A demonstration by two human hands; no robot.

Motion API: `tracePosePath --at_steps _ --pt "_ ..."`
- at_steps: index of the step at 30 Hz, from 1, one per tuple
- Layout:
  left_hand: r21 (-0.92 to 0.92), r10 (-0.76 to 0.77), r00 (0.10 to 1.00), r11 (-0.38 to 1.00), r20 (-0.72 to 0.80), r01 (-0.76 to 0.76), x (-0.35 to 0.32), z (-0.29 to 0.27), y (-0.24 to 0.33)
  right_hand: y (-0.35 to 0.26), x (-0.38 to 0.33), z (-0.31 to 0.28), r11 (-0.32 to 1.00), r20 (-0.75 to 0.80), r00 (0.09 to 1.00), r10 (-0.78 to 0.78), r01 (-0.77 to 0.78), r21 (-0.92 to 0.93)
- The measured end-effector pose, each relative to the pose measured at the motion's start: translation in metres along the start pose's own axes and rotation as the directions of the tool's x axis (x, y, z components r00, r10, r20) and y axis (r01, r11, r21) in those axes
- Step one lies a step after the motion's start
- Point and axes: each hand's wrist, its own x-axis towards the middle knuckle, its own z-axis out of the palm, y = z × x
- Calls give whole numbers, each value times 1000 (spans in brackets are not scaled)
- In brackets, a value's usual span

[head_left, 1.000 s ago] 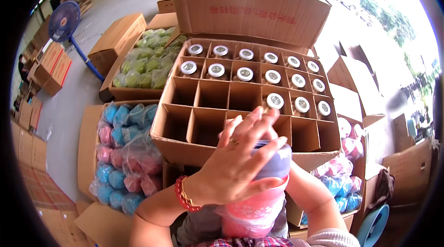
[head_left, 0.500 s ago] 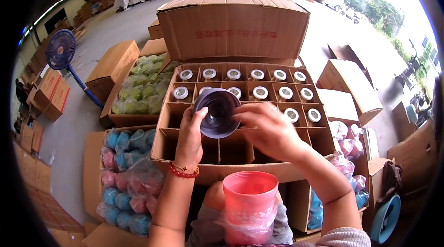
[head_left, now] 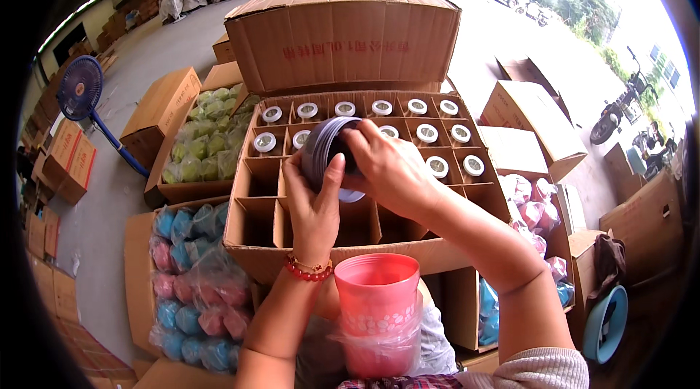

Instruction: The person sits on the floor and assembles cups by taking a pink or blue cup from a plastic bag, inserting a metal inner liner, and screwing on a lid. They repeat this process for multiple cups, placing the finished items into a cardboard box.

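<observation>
My left hand (head_left: 313,203) is wrapped round a dark grey-purple round cup with a ridged side (head_left: 321,147), tipped over the divided carton (head_left: 257,244). At its mouth, the fingers of my right hand (head_left: 390,170) are bent inward and grip it, their tips hidden inside. A pale rounded piece (head_left: 351,195) shows just below the cup; I cannot make out what it is. Several clear jars with white-rimmed lids (head_left: 437,166) stand in the carton's far cells, while most near cells hold nothing. Between my knees sits a translucent red bucket (head_left: 379,283) with clear plastic round it.
Left of the carton are a box of blue and pink bagged items (head_left: 191,283) and a box of green bagged items (head_left: 204,137). More pink and blue bagged items (head_left: 536,210) lie at right. A large closed carton (head_left: 343,46) stands behind; a blue fan (head_left: 82,88) is far left.
The cup has turned from showing me its open mouth to showing its ridged side. My right hand has moved from beside the rim into the mouth. The whole view has shifted slightly.
</observation>
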Motion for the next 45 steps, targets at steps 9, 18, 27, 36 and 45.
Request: tracePosePath --at_steps 9,18,27,36,45 --pt "-200 -57 969 980 -240 8 20 -47 -53 53 -18 -1 812 47 985 165 -163 561" --pt "-630 -474 845 584 248 512 -2 -41 -83 146 -66 85 971 366 904 223 -170 -170" --pt "-640 -498 786 479 366 601 -11 -30 -89 152 -39 70 949 563 817 124 68 -308" --pt "-653 -587 677 304 445 693 -13 -22 -69 36 -10 -73 781 278 884 -376 464 -418" --pt "-741 -292 769 225 569 633 0 -3 -44 -23 -40 -70 654 212 739 -640 668 -356"
